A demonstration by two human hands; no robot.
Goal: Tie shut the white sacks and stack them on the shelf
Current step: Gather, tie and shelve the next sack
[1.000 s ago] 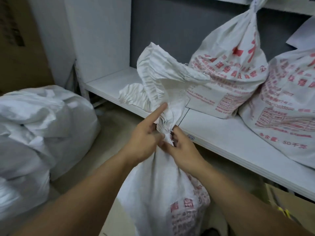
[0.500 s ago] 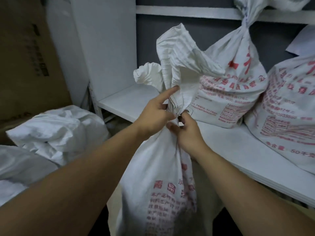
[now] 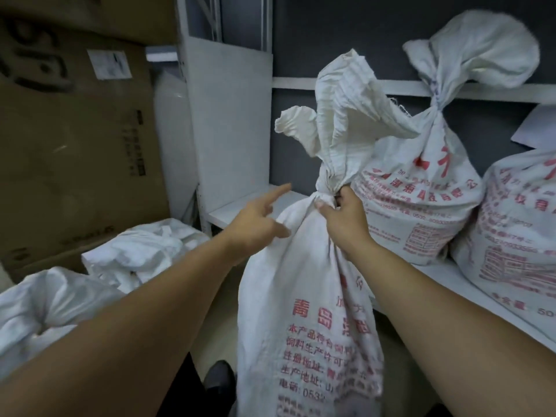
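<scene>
A white woven sack (image 3: pixel 304 320) with red print hangs upright in front of me, its neck bunched and its loose top flaring above. My right hand (image 3: pixel 343 218) grips that neck from the right side. My left hand (image 3: pixel 255 221) is off the neck, fingers spread and forefinger stretched out, its palm close to the sack's left shoulder. On the white shelf (image 3: pixel 240 206) behind stand two tied sacks: one (image 3: pixel 421 191) right behind the held sack, another (image 3: pixel 517 236) at the right edge.
Several loose white sacks (image 3: pixel 90 272) lie heaped on the floor at the left. Big cardboard boxes (image 3: pixel 72 139) stand behind them. A white side panel (image 3: pixel 228 121) closes the shelf's left end. A second shelf board (image 3: pixel 496 96) runs above. My dark shoe (image 3: pixel 218 377) shows below.
My left hand has let go of the sack's neck and opened out to the left. The right hand keeps its grip, and the sack has risen higher against the shelf.
</scene>
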